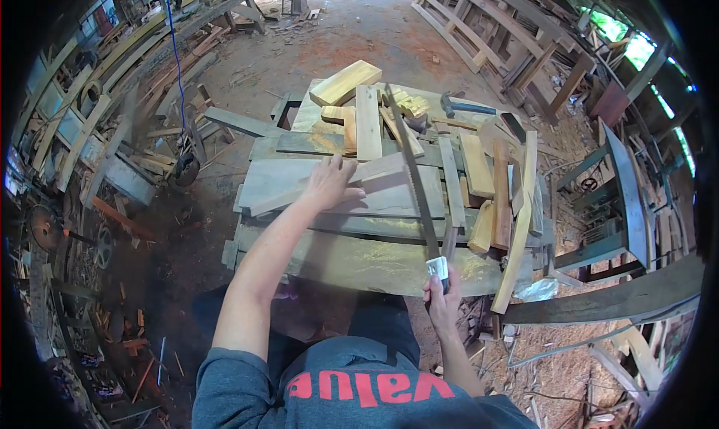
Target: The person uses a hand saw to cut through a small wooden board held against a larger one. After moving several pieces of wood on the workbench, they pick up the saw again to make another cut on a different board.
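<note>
My right hand [443, 300] is closed round the handle of a handsaw [414, 176]. Its long toothed blade points away from me and crosses the right end of a thin wooden strip [281, 200]. The strip lies slantwise over a wide grey board [273, 176] on the workbench. Over the middle of this strip, my left hand [329, 183] grips and presses it down, fingers curled over the far edge and thumb to the right. White wrapping covers part of the saw handle [437, 266].
A hammer [468, 106] lies at the bench's far right, near pale wood blocks [346, 82]. Several wood pieces [500, 193] line the right side. Sawdust covers the near plank [382, 257]. Timber [487, 17] is stacked at the back right; a blue cord [177, 62] hangs at left.
</note>
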A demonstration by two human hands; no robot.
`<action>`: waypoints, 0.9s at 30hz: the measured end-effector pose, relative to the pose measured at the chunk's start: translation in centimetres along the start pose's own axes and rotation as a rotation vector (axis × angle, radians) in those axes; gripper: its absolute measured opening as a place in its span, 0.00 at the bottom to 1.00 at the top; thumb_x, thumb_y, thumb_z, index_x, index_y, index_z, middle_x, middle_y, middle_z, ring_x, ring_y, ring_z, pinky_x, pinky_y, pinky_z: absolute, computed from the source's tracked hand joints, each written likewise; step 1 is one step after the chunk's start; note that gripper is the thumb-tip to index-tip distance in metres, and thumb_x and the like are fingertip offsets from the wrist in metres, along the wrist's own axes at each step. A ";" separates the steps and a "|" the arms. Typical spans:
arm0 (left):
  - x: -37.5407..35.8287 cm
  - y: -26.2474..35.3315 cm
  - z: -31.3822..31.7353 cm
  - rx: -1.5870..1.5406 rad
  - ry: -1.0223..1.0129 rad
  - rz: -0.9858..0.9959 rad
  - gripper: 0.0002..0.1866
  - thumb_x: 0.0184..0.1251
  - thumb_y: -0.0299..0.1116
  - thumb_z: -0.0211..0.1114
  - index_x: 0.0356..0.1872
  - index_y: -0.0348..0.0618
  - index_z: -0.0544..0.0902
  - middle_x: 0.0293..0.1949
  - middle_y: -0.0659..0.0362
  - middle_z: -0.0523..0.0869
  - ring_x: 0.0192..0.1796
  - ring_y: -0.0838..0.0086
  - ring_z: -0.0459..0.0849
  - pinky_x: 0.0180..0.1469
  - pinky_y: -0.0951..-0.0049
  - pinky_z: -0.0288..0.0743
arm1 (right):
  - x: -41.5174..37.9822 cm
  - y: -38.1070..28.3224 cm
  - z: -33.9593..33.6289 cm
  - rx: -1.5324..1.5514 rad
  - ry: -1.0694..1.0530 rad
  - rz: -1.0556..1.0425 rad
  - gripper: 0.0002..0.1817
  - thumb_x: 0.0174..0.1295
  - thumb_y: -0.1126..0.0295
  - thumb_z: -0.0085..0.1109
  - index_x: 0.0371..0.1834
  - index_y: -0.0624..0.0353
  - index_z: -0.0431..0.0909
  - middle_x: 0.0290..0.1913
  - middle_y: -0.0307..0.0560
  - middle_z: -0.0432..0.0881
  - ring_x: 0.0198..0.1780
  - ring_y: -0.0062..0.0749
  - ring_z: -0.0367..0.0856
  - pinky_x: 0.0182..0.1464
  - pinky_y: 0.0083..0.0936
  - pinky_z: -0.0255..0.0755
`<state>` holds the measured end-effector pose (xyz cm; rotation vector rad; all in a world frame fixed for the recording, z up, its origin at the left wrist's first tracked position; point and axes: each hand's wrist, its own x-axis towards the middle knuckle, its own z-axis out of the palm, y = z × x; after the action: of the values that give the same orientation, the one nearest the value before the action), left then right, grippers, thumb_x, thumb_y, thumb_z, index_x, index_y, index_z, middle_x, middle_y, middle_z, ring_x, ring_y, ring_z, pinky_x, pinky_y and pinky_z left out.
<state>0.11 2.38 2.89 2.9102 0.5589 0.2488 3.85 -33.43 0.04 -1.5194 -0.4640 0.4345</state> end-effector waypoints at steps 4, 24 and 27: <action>-0.4 0.5 1.2 -0.061 0.179 0.009 0.32 0.57 0.58 0.70 0.57 0.49 0.78 0.52 0.52 0.76 0.57 0.55 0.73 0.58 0.53 0.69 | -0.4 -0.1 1.2 0.000 -0.043 0.044 0.18 0.73 0.69 0.56 0.62 0.61 0.71 0.31 0.38 0.77 0.25 0.14 0.73 0.25 0.13 0.68; -0.9 -2.2 3.3 -0.260 0.332 -0.320 0.14 0.66 0.44 0.64 0.46 0.50 0.83 0.50 0.55 0.79 0.54 0.54 0.74 0.56 0.48 0.66 | 1.2 -0.1 7.6 -0.124 -0.128 0.071 0.13 0.77 0.66 0.48 0.57 0.63 0.73 0.26 0.39 0.78 0.22 0.16 0.76 0.24 0.17 0.71; -0.1 -0.8 3.7 -0.248 0.293 -0.441 0.11 0.68 0.43 0.62 0.44 0.51 0.84 0.48 0.55 0.80 0.53 0.52 0.77 0.54 0.50 0.68 | 1.4 -0.1 8.2 -0.164 -0.138 0.082 0.13 0.77 0.65 0.49 0.56 0.63 0.73 0.25 0.39 0.78 0.21 0.17 0.76 0.24 0.18 0.71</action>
<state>0.42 2.61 -0.91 2.4470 1.1051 0.6335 0.51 -25.77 0.21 -1.6773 -0.5574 0.5802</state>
